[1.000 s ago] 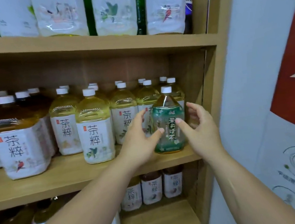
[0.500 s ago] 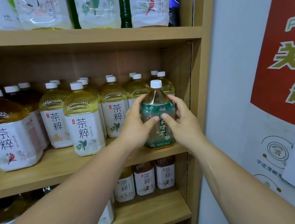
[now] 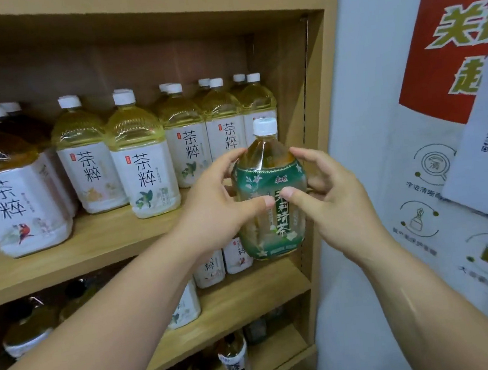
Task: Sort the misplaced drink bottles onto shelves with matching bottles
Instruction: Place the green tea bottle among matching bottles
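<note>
A green-labelled tea bottle [image 3: 270,181] with a white cap is held upright in the air, out in front of the middle shelf [image 3: 91,249] near its right end. My left hand [image 3: 217,206] grips its left side and my right hand [image 3: 327,196] grips its right side, thumbs meeting on the label. Behind it stand several white-labelled bottles of pale yellow tea [image 3: 141,160] in rows on that shelf. Darker tea bottles with the same white label [image 3: 7,195] fill the shelf's left part.
The shelf unit's right upright [image 3: 320,114] stands just right of the bottle. A white wall with a red poster [image 3: 449,36] lies beyond it. Lower shelves [image 3: 244,301] hold more white-labelled bottles and small packs. Another shelf board [image 3: 154,11] runs overhead.
Both hands closed around the green-labelled bottle on the middle shelf, then lifted it off and drew it out toward me. The camera view shifted lower and closer.
</note>
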`<state>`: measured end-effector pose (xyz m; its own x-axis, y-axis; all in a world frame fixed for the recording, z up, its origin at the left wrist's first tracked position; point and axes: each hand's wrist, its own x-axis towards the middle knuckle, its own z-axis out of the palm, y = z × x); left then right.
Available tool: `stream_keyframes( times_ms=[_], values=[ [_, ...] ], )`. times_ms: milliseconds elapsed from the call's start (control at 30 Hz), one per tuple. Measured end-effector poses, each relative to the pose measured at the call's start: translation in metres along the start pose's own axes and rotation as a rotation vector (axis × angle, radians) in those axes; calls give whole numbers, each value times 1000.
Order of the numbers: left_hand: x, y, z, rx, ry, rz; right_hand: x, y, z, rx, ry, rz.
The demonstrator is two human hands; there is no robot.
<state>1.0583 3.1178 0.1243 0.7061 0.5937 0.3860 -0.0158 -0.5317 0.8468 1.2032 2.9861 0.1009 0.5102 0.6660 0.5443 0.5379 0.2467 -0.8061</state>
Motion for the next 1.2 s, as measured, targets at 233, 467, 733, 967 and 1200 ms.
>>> stream_keyframes(
  times_ms=[233,467,733,967,1200],
  values=[
    [-58,-60,3,-100,-70,-76,-70,29,35,24,-11,179],
    [-111,-150,39,-30,-125,-210,-143,105,65,15,-56,441],
    [-154,-271,121,-9,-101,-463,-217,247,83,52,-89,632],
    [-166,-383,201,64,-32,-531,-258,386,104,8,-150,664],
    [-134,-463,252,175,-53,-458,-246,484,114,12,-150,615]
  ],
)
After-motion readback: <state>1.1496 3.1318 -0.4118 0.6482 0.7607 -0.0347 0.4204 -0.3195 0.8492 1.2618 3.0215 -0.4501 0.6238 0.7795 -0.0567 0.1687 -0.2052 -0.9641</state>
